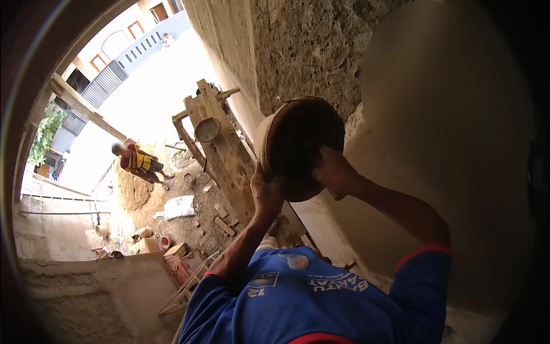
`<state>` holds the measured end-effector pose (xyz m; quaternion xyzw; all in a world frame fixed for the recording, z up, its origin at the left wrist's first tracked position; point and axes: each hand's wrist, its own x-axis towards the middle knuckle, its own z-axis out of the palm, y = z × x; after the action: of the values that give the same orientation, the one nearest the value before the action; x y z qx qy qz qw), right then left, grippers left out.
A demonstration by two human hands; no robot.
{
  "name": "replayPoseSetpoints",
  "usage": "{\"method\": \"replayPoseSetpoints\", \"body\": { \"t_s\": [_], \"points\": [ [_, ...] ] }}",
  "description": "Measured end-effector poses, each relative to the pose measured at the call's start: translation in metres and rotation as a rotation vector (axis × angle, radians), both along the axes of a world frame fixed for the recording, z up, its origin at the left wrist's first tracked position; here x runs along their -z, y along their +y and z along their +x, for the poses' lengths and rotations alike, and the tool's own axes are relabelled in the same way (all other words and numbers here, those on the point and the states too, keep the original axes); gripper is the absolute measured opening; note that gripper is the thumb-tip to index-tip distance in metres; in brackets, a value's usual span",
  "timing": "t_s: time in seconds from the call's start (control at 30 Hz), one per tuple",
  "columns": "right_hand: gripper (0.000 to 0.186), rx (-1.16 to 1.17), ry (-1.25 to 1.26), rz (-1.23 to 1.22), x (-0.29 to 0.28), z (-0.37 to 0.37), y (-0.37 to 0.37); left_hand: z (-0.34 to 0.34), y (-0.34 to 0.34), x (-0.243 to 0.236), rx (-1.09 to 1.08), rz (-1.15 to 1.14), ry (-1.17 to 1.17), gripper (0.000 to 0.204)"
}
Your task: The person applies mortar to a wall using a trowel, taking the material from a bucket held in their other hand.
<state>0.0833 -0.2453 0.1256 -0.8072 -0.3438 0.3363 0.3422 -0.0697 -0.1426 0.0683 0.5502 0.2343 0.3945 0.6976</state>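
A round bucket [289,123] with a pale outer side and a dark interior is tilted in front of me, beside the rough wall. My left hand [264,192] grips its lower left side. My right hand [335,172] is closed at the right part of the opening, its fingertips against the dark interior; what it holds there is hidden in shadow. Below the bucket runs a wooden plank platform [226,166] with a round pan [207,129] on it.
Rough wall [303,51] rises along the right. Down at the left, a person [140,160] stands by a sand pile [132,195]. A white sack [179,207], wood offcuts [223,226], containers [102,230] and a leaning wooden frame [180,292] lie lower down. A gated fence [132,54] stands beyond.
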Motion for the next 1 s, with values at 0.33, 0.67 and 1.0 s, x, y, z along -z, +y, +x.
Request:
{"method": "replayPoseSetpoints", "body": {
  "t_s": [0.33, 0.67, 1.0],
  "points": [
    [0.022, -0.830, -1.167, -0.084, -0.039, 0.009, -0.021, -0.006, 0.051, -0.040, 0.117, 0.012, -0.015, 0.052],
    [0.036, -0.682, -1.263, -0.254, -0.020, 0.016, -0.036, 0.007, 0.053, -0.031, 0.138, 0.055, 0.010, 0.055],
    [0.031, -0.523, -1.483, -0.614, -0.072, 0.036, 0.002, 0.023, 0.047, -0.046, 0.067, 0.319, 0.177, 0.051]
  ]
}}
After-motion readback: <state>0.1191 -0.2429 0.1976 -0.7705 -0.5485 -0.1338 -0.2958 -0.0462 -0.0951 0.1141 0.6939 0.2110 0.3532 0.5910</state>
